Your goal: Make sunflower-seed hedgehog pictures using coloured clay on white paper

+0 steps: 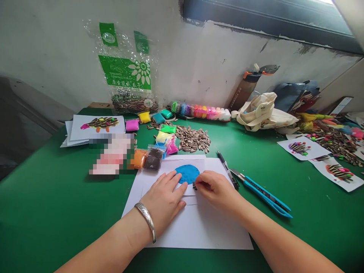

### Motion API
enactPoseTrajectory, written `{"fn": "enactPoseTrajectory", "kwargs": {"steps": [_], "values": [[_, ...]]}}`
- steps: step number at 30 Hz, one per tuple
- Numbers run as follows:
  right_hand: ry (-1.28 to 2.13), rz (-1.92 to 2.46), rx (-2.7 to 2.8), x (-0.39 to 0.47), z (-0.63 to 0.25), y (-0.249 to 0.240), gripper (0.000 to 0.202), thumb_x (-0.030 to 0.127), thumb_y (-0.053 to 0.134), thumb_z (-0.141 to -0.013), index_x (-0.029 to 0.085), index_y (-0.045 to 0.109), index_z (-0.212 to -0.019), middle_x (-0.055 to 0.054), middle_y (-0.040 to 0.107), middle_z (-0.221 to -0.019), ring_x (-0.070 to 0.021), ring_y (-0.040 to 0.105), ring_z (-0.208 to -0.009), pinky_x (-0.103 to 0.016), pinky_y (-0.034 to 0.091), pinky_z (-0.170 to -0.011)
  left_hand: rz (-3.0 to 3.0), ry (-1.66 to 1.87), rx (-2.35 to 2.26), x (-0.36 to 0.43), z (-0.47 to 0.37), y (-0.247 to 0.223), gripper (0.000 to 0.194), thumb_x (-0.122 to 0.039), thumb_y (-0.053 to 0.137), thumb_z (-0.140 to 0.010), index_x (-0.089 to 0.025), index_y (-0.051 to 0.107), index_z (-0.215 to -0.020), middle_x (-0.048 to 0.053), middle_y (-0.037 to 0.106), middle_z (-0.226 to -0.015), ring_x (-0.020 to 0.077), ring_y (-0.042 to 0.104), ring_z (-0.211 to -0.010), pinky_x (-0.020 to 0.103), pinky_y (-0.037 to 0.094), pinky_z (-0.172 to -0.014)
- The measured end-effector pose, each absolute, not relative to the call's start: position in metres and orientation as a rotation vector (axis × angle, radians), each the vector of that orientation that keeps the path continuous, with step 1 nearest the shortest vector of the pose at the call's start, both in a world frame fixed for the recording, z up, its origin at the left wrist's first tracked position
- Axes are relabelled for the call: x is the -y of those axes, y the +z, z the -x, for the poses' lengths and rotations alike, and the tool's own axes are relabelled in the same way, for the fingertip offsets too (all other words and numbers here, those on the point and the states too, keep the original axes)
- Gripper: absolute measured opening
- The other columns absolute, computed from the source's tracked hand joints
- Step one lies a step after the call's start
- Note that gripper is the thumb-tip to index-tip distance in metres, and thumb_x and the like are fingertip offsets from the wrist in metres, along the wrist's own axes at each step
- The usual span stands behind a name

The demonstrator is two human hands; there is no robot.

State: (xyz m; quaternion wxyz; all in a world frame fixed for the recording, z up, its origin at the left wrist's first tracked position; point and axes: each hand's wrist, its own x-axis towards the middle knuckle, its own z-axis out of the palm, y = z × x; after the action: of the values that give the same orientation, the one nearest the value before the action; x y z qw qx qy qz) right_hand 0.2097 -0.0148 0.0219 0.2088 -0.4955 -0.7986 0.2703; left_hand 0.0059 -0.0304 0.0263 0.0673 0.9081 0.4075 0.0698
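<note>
A flat blue oval of clay (pixel 188 174) lies on white paper (pixel 199 231) in front of me. My left hand (pixel 167 197) rests flat with its fingers spread, the fingertips at the oval's left and lower edge; a silver bracelet circles that wrist. At the oval's lower right, my right hand (pixel 212 187) is pinched on a small dark piece (pixel 195 185), mostly hidden by the fingers. Behind the paper sits a pile of striped sunflower seeds (pixel 193 139). Orange clay (pixel 139 158) and dark brown clay (pixel 153 159), both bagged, touch the paper's upper left.
Right of the paper lie a black pen (pixel 227 168) and a blue cutter (pixel 261 193). A seed bag (pixel 125 72) stands against the wall. Decorated cards (pixel 98 127) lie at left, more cards (pixel 303 148) at right. A bottle (pixel 244 91) and cloth bag (pixel 261 112) are behind.
</note>
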Motion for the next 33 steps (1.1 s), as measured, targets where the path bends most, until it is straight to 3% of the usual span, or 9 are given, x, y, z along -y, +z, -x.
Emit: {"fn": "enactPoseTrajectory", "kwargs": {"steps": [28,33], "values": [[1.046,1.495,1.903,0.0117,-0.2046,0.0176,0.014,0.016,0.047,-0.077,0.020,0.059,-0.073,0.003,0.057,-0.065,-0.0111,0.049,-0.061,-0.020,0.036,-0.055,-2.705,0.172,-1.233,0.0310,-0.0065,0.0268,0.038,-0.025,0.057,-0.084,-0.015,0.058,-0.120,0.018,0.053,-0.129,0.0359,0.044,-0.124,0.056,0.037,-0.101],[0.873,1.494,2.007,0.0108,-0.2028,0.0179,0.014,0.014,0.047,-0.075,0.019,0.058,-0.069,0.003,0.055,-0.062,-0.0115,0.047,-0.060,-0.021,0.035,-0.055,-2.707,0.174,-1.242,0.0304,-0.0067,0.0264,0.038,-0.025,0.058,-0.083,-0.015,0.058,-0.120,0.018,0.054,-0.129,0.0353,0.044,-0.124,0.056,0.037,-0.101]]}}
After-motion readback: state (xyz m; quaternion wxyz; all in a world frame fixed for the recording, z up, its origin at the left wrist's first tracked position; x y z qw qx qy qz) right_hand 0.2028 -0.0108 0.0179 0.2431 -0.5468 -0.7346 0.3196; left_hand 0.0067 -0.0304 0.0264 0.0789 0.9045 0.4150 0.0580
